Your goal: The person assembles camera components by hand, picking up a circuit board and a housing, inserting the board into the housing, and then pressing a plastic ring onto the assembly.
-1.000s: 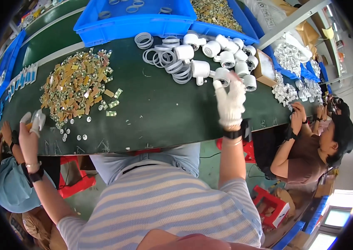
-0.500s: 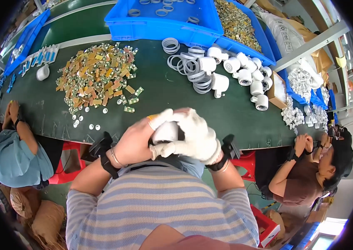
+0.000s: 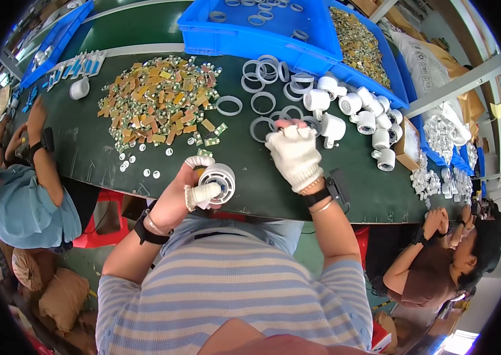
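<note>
Housing [image 3: 227,177], white, round, is now clasped by left hand [image 3: 180,192] alone. Right hand [image 3: 298,155] has shifted to grey rings [image 3: 251,128]; grip unclear.

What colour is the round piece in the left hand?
The round piece is white, with a darker middle; it shows best in the head view.

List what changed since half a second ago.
The right hand let go of the white housing and moved forward and right to the grey rings; its grip there is unclear. The rings have spread leftward, a single ring now lying beside the board pile. Unchanged: the left hand holds the housing.
</note>
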Tool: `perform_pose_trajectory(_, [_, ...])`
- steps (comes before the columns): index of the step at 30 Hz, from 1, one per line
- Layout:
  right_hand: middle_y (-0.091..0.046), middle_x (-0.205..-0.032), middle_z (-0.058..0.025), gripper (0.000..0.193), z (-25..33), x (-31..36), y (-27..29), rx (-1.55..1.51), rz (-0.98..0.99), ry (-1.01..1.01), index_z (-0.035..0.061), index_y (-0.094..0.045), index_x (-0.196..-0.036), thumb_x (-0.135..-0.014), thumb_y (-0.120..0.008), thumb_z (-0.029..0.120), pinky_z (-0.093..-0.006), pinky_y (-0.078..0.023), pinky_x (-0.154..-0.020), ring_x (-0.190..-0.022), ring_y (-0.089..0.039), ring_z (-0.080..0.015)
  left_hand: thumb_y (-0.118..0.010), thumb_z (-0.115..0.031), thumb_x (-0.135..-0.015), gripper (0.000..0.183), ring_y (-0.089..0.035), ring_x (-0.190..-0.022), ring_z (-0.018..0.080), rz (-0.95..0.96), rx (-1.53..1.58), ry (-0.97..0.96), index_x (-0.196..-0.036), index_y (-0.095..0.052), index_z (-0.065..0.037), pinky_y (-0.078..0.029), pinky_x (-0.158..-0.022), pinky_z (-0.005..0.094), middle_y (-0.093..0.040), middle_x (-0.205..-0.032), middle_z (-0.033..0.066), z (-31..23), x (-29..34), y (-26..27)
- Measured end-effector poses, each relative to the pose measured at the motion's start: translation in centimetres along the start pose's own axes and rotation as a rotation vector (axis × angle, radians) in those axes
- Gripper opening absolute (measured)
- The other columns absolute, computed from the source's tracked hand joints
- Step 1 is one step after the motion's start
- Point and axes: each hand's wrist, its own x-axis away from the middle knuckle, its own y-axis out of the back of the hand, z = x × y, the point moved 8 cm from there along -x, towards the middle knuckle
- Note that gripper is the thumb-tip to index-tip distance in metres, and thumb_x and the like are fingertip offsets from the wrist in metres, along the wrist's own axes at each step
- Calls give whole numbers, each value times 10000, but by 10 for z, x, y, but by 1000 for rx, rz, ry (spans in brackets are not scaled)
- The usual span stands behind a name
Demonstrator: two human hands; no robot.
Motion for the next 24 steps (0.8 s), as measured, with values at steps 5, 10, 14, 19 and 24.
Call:
perform_pose_trajectory(5, [-669, -1337, -11, 314, 3, 18, 50, -202, -49, -90, 213, -725, -892, -629, -850, 96, -463, -494, -947, -1213, -566, -306, -781, -118, -909, 639, -702, -1048, 246, -8, -75, -21, -1405, -378, -110, -632, -849, 408, -626, -1270, 165, -1, 2, 12])
perform_pose_trajectory(10, [-699, -1188, 22, 321, 40, 29, 75, -311, 98, 31, 214, -721, -943, -671, -833, 84, -420, -508, -827, -1042, -626, -271, -788, 37, -881, 834, -668, -1092, 149, 59, -542, -273, -1574, -363, -152, -585, -840, 337, -631, -1265, 77, -22, 1, -16])
perform_pose_trajectory(14, [-702, -1240, -21, 339, 51, 25, 93, -543, 27, 41, 211, -732, -959, -674, -829, 55, -429, -523, -878, -1123, -627, -296, -836, -52, -802, 858, -728, -929, 264, 101, -1002, -438, -1558, -472, -232, -588, -762, 366, -669, -1141, 108, -49, 5, -41])
perform_pose_trajectory(19, [-693, -1283, -95, 366, 39, 39, 74, -872, 110, -195, 175, -748, -1139, -800, -798, 47, -402, -544, -896, -1075, -679, -275, -874, -106, -701, 740, -701, -880, 327, 207, -1439, -529, -1395, -629, -187, -592, -738, 397, -676, -1147, 112, -46, 9, -55])
perform_pose_trajectory(24, [-725, -1147, -129, 482, 31, 62, 35, -1411, 306, -765, -32, -569, -1397, -1035, -659, 273, -287, -539, -835, -964, -670, -150, -875, -107, -652, 739, -686, -808, 307, 94, -1542, -524, -1353, -652, -184, -585, -705, 405, -657, -1054, 89, -40, 8, -61])
